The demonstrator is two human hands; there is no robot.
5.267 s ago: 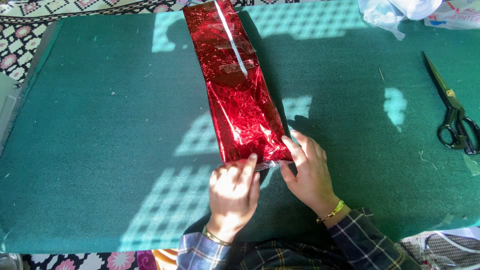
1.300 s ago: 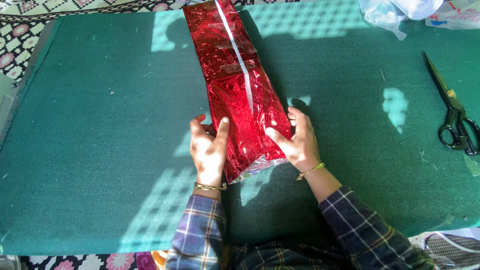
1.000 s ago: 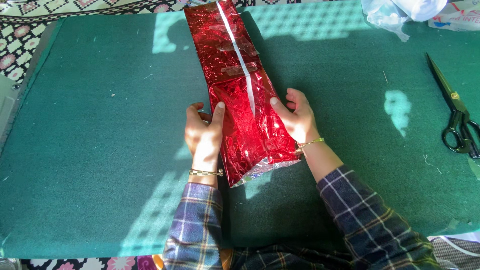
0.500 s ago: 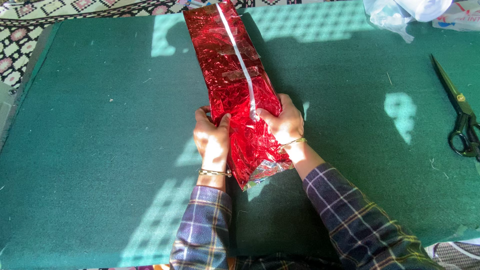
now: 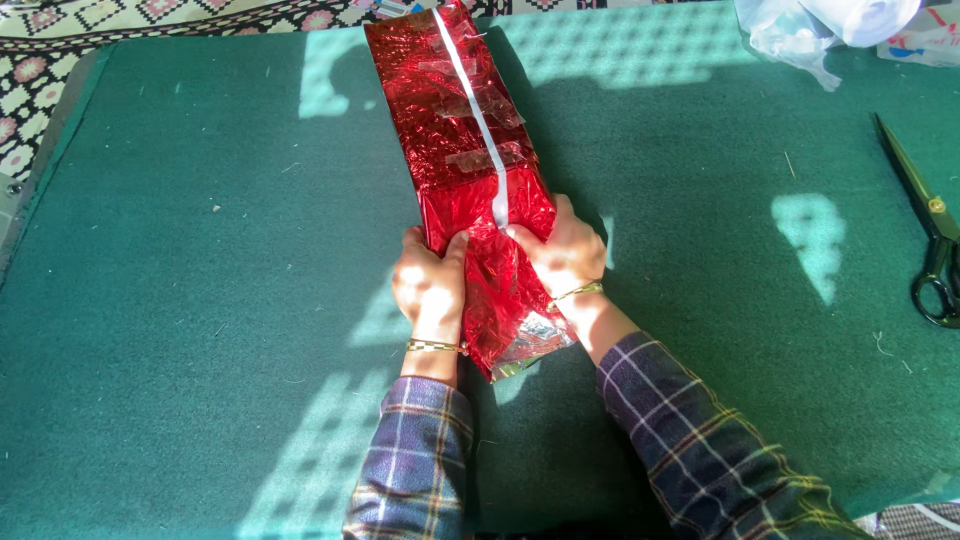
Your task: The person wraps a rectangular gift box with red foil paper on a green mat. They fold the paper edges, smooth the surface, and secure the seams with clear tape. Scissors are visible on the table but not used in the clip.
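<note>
A long package wrapped in red foil (image 5: 470, 150) was laid lengthwise on the green felt counter (image 5: 200, 300), a silver seam and strips of clear tape showing along its top. Its near part was clasped from both sides by the left hand (image 5: 430, 285) and the right hand (image 5: 562, 255), thumbs pressed onto the crinkled foil. Black scissors (image 5: 930, 240) were seen well apart at the right edge, and crumpled clear plastic (image 5: 790, 30) at the far corner.

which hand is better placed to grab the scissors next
Probably the right hand. The black scissors lie on the green mat at its far right edge, on that hand's side. The left hand would have to cross the red foil package that both hands press.
</note>
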